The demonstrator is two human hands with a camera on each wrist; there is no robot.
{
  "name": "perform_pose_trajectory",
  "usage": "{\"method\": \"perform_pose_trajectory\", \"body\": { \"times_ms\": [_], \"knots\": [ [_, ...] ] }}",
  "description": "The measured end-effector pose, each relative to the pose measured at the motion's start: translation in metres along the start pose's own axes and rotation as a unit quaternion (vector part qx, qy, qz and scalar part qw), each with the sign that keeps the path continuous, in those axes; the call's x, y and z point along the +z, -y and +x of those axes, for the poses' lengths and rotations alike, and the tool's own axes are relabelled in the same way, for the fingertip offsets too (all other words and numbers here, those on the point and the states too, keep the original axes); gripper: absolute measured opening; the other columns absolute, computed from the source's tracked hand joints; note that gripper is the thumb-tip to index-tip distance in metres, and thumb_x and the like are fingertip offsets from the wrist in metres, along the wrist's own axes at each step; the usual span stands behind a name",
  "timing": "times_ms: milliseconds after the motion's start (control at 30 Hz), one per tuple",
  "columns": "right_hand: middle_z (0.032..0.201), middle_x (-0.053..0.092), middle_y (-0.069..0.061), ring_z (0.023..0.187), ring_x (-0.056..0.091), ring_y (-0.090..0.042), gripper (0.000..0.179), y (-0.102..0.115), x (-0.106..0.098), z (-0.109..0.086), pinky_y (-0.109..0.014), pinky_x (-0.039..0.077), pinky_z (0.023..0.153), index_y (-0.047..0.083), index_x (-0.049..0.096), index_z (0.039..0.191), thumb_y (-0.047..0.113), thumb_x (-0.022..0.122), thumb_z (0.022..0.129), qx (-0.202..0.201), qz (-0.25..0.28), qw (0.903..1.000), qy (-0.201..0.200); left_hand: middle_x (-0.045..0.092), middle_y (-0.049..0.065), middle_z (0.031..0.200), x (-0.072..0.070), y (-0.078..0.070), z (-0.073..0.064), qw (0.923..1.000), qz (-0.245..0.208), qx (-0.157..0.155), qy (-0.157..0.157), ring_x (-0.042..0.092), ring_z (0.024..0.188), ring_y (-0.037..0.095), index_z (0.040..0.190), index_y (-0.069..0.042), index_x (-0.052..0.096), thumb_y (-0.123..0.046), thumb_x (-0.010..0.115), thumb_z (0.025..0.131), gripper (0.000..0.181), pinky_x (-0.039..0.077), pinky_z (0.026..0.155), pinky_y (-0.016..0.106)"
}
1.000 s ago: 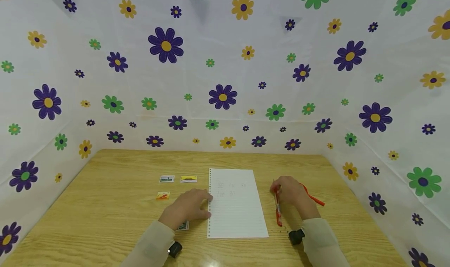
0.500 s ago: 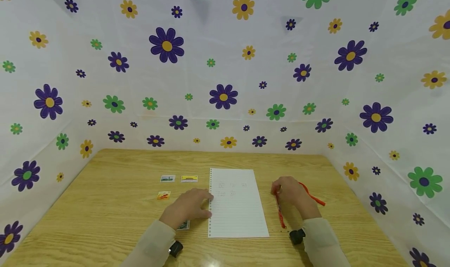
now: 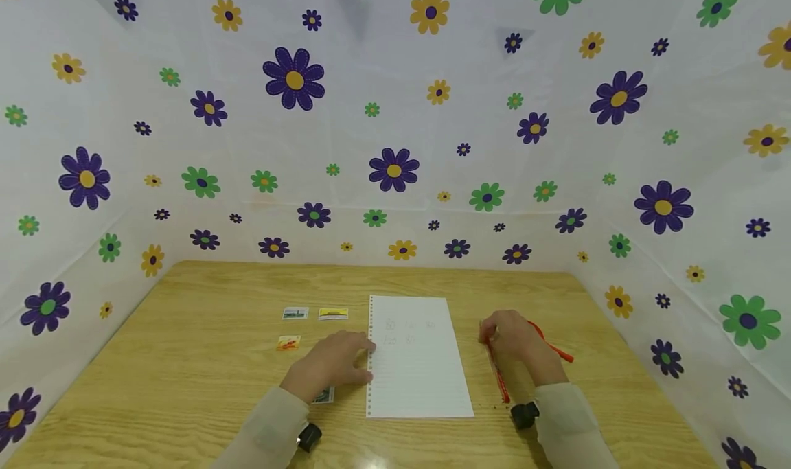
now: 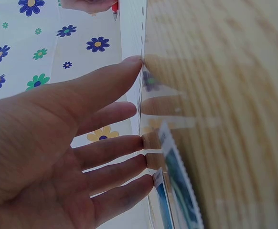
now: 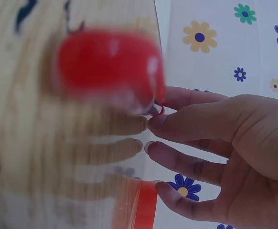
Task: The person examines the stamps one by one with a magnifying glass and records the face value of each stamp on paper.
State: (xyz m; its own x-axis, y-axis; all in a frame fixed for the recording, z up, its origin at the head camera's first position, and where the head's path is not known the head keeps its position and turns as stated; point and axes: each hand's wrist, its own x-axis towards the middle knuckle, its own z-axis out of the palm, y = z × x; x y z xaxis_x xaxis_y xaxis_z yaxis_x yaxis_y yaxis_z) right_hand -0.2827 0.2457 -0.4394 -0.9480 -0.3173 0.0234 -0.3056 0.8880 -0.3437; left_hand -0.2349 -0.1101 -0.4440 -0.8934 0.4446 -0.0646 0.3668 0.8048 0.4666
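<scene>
My left hand (image 3: 327,366) rests with fingers spread and straight against the punched left edge of a white ruled sheet (image 3: 423,383). Faint handwritten numbers stand in two rows near the sheet's top. A postage stamp (image 3: 324,395) is partly hidden beneath this hand; the left wrist view shows two toothed-edge stamps (image 4: 183,186) under the fingers. To the right of the sheet, my right hand (image 3: 509,335) pinches a red pen (image 3: 499,381) between thumb and forefinger. The pen's near end points toward the wrist and looms blurred in the right wrist view.
Several more stamps (image 3: 334,314) lie left of the sheet. Beyond the right hand is a red curved rim with a straight handle (image 3: 559,353), like a magnifying glass, partly hidden. Dark crumbs (image 3: 496,407) dot the wooden table (image 3: 216,332). Flowered cloth (image 3: 395,112) walls three sides.
The pen's near end has swung to the right, toward the right wrist, while its far end stays at the fingertips. The left hand and the sheet have stayed in place.
</scene>
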Motion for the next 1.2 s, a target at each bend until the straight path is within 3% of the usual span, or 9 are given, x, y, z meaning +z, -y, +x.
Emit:
{"method": "perform_pose_trajectory", "body": {
  "times_ms": [300,567,833,1033,1200],
  "knots": [
    [0.090,0.072,-0.010,0.084,0.060,-0.020,0.021,-0.0022,-0.0015,-0.0010,-0.043,0.059,0.085,0.013,0.075,0.079,-0.004,0.072,0.090,0.008,-0.008,0.9999,0.009,0.067,0.013,0.139,-0.0009,-0.0001,-0.0007,1.0000,-0.002,0.003,-0.002,0.059,0.132,0.039,0.128,-0.007,0.070,-0.024,0.086,0.085,0.049,0.047,0.111,0.058],
    [0.089,0.072,-0.003,0.083,0.059,-0.020,0.025,-0.0020,-0.0024,-0.0005,-0.044,0.058,0.084,0.013,0.077,0.080,-0.011,0.070,0.082,-0.008,-0.001,0.9999,0.010,0.067,0.013,0.139,0.0005,0.0016,0.0019,0.9999,-0.001,0.008,-0.006,0.059,0.133,0.039,0.128,-0.007,0.070,-0.024,0.086,0.085,0.050,0.047,0.111,0.058],
    [0.090,0.073,-0.001,0.085,0.059,-0.019,0.019,0.0014,-0.0028,0.0011,-0.044,0.057,0.086,0.013,0.078,0.084,-0.006,0.075,0.083,-0.018,0.011,0.9993,0.030,0.066,0.012,0.140,0.0023,0.0026,0.0027,1.0000,0.001,0.003,-0.001,0.058,0.134,0.038,0.130,-0.008,0.069,-0.026,0.085,0.085,0.050,0.046,0.112,0.057],
    [0.088,0.072,-0.001,0.082,0.058,-0.017,0.015,0.0022,-0.0021,0.0019,-0.037,0.056,0.079,0.012,0.078,0.086,-0.001,0.070,0.087,-0.013,0.011,0.9992,0.036,0.066,0.012,0.140,0.0010,0.0012,0.0015,1.0000,0.003,0.003,-0.002,0.058,0.133,0.038,0.129,-0.008,0.069,-0.025,0.085,0.085,0.050,0.047,0.112,0.057],
    [0.082,0.069,0.001,0.075,0.055,-0.015,0.010,0.0046,-0.0002,0.0020,-0.030,0.052,0.072,0.014,0.076,0.086,0.006,0.075,0.091,0.004,0.015,0.9986,0.050,0.066,0.013,0.140,0.0009,0.0015,0.0006,1.0000,0.001,0.001,0.002,0.058,0.134,0.039,0.130,-0.008,0.069,-0.025,0.085,0.085,0.050,0.046,0.113,0.058]
  ]
}}
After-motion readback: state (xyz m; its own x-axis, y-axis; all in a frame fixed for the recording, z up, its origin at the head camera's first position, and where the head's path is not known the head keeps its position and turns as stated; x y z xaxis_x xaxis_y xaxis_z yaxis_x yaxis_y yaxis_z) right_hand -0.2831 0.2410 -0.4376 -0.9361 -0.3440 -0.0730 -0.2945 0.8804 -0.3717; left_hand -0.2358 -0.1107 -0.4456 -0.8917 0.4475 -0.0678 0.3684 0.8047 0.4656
